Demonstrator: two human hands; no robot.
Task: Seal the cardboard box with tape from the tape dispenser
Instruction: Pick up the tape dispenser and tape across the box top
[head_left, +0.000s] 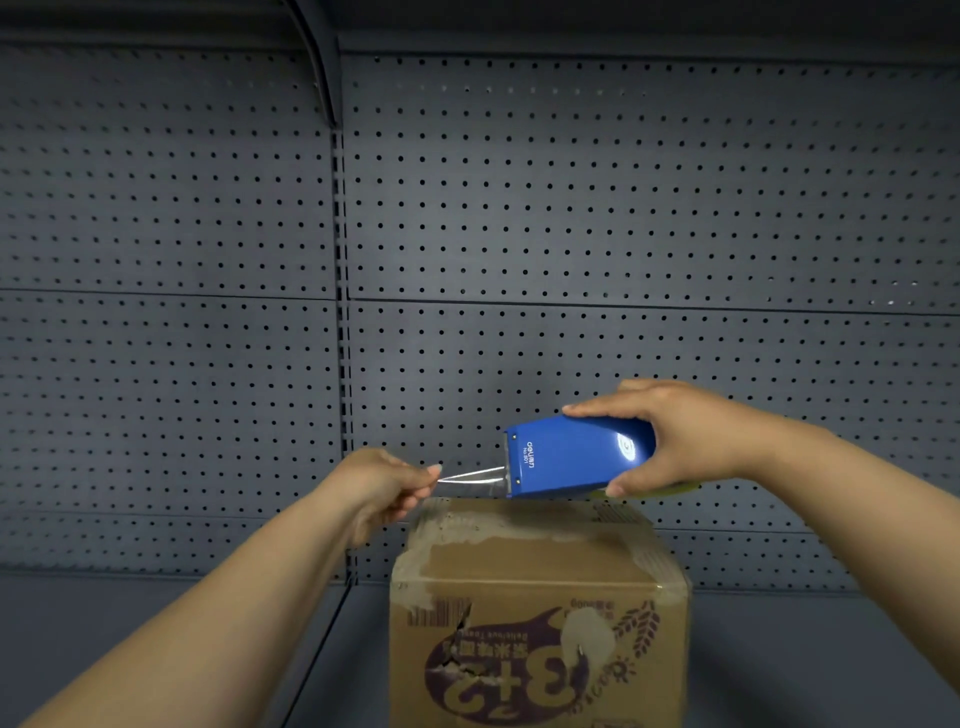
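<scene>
Closest to the camera, the cardboard box (537, 613) stands on a dark grey shelf (810, 660), its near face printed with a large purple "3+2" graphic that reads upside down from here and is torn in a jagged line at the left. Its top flaps look closed, with pale patches where the surface has been stripped or old tape remains.

Above the far edge of the box, the right hand (680, 441) is clamped around a blue tape dispenser (574, 457) — fingers over the top, thumb underneath — holding it roughly level with its mouth pointing left. Whether the dispenser touches the box top or hangs just over it cannot be told. A hint of yellowish roll shows under the thumb.

From the dispenser's mouth, a short strip of clear tape (470, 477) runs leftward to the left hand (382, 491), whose fingertips are pinched shut on the tape's free end, just beside the box's upper left corner. The two hands are apart, with the tape stretched taut between them.

Behind everything rises a grey pegboard back panel (597, 208), split by a vertical slotted upright (338, 312).
</scene>
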